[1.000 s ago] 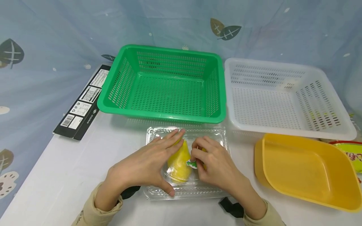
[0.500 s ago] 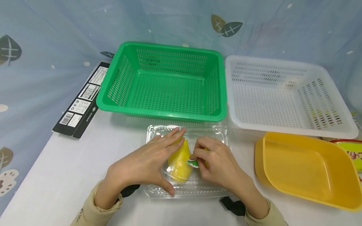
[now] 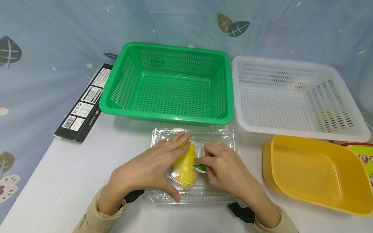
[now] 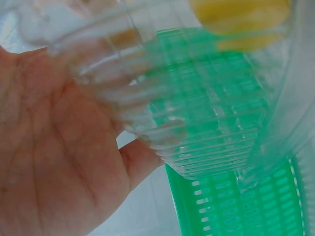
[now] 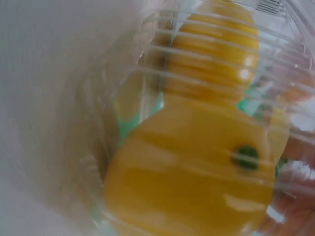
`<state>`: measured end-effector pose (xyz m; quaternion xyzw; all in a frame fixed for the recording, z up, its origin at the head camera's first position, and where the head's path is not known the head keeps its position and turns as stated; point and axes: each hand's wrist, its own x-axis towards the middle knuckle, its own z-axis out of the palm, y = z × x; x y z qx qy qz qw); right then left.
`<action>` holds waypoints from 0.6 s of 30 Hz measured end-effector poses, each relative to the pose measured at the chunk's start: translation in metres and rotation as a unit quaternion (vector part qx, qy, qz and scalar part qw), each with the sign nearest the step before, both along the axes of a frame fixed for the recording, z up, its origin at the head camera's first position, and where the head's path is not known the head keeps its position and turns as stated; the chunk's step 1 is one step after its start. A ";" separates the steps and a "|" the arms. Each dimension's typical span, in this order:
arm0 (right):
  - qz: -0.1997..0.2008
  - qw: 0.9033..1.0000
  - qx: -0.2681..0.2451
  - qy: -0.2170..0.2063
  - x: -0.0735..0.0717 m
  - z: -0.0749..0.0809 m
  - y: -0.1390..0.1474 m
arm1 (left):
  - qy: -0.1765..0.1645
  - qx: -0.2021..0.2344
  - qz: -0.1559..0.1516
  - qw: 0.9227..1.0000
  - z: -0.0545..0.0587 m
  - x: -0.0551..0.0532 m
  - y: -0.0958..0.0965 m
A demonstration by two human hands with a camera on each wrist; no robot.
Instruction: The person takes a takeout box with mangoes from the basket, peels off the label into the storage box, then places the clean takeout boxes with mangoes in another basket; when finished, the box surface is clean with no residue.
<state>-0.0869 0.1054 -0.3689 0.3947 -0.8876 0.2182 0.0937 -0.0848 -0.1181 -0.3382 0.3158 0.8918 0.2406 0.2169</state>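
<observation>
A clear plastic clamshell box [image 3: 192, 199] lies on the table in the head view. Through its lid shows a yellow piece [image 3: 186, 165]; the right wrist view has a rounded yellow thing [image 5: 187, 177] with a dark green spot, and a second yellow one [image 5: 216, 44] behind it. My left hand [image 3: 154, 165] rests over the lid's left side, fingers and thumb spread. With thumb and index finger, my right hand [image 3: 228, 168] pinches a green-and-white sticker [image 3: 199, 168] at the middle of the lid. In the left wrist view, the palm [image 4: 54, 147] is beside the ribbed plastic wall.
Behind the box stands a green basket [image 3: 172, 119], with a white basket [image 3: 303, 132] to its right. A yellow tub [image 3: 271, 161] is at the right, by a bright printed packet [image 3: 361, 152]. A flat black carton [image 3: 83, 110] lies at the left.
The right hand's fingers and the sticker have shifted slightly right, and the index fingertip has come lower over the sticker. The left hand has stayed in place on the lid.
</observation>
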 end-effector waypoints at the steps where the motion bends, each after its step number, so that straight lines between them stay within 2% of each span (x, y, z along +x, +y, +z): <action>1: 0.001 1.000 -0.003 -0.002 0.000 0.000 0.000 | -0.001 0.000 0.000 1.000 0.000 0.000 0.000; 18: 0.016 0.999 -0.011 -0.040 -0.001 0.001 0.003 | 0.002 0.004 -0.003 1.000 0.001 -0.001 0.000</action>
